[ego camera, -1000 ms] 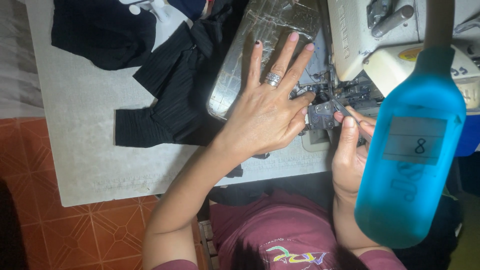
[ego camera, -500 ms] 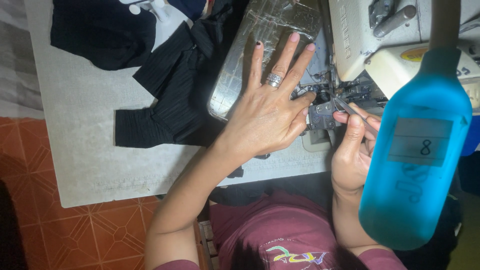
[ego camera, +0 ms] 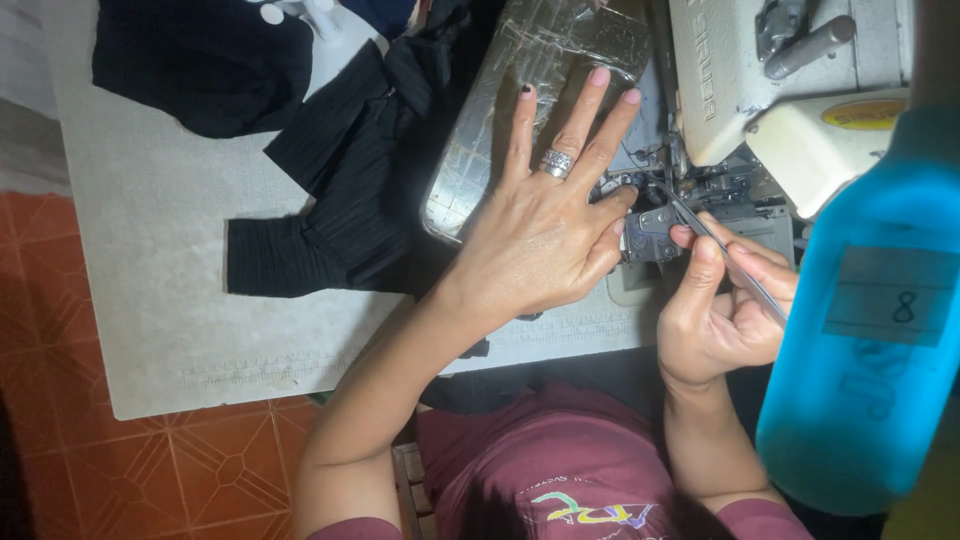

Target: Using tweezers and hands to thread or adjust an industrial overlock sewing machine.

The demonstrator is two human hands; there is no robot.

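The needle area is closed in at 12 and 1 o'clock by the machine head [ego camera: 790,90]. Approach from 9 o'clock is blocked by the left hand [ego camera: 545,235], laid flat over the metal plate [ego camera: 500,130]. The gap at 5 o'clock is taken by the right hand [ego camera: 720,310] and tweezers [ego camera: 725,255]. At 3 o'clock a blue bottle [ego camera: 865,330] hides the view. Bare table [ego camera: 150,300] is left open at 8 o'clock, beyond the black cloth [ego camera: 340,200].
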